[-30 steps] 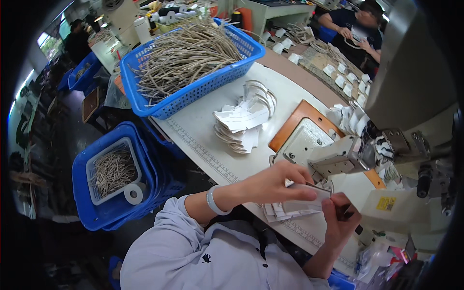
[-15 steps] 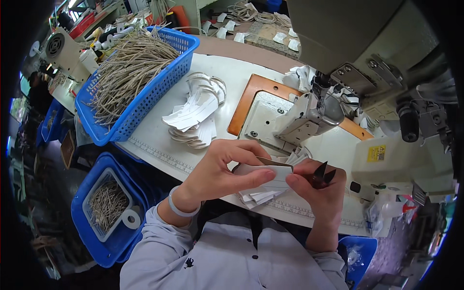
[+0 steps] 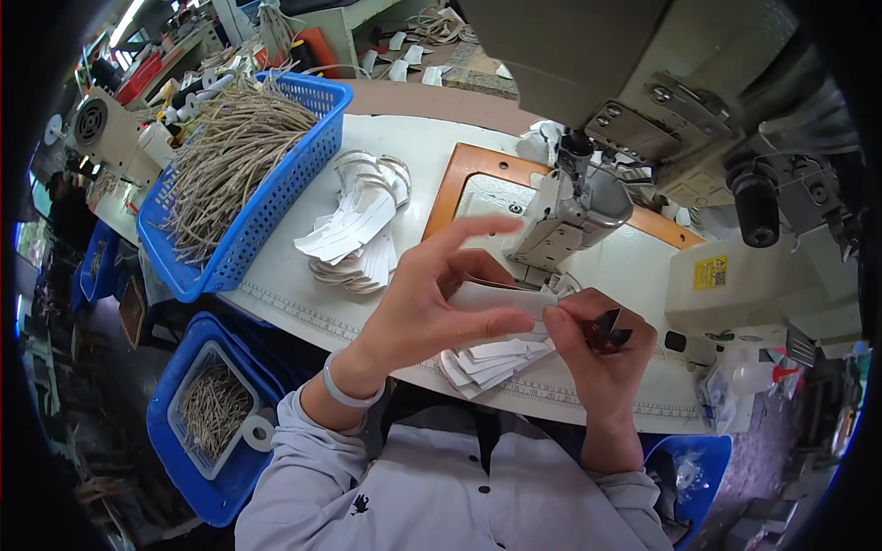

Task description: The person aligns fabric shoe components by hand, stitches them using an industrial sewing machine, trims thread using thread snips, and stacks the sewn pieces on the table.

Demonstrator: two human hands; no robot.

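Observation:
Above the table's front edge, my right hand [image 3: 602, 354] pinches the end of a folded white strip [image 3: 496, 297], which looks like fabric or leather. Small dark-bladed thread snips [image 3: 610, 331] are also tucked in that hand, their tips showing above the curled fingers. Around the strip's other end, my left hand [image 3: 418, 308] is spread, index finger raised and thumb apart; whether its hidden fingers touch the strip's back cannot be seen. Beneath both hands lies a stack of white pieces [image 3: 487, 367]. The sewing machine's metal arm [image 3: 547, 220] stands just beyond.
A larger pile of curved white pieces [image 3: 354, 220] lies left on the white table [image 3: 285, 285]. Farther left is a blue basket [image 3: 266, 197] of beige cords. A lower blue tub [image 3: 175, 436] holds more cords and a white roll. The machine head [image 3: 588, 55] overhangs the right.
My left index finger has lifted and the thumb has moved away from the strip, opening that hand. My right hand keeps its pinch. The whole view has shifted slightly.

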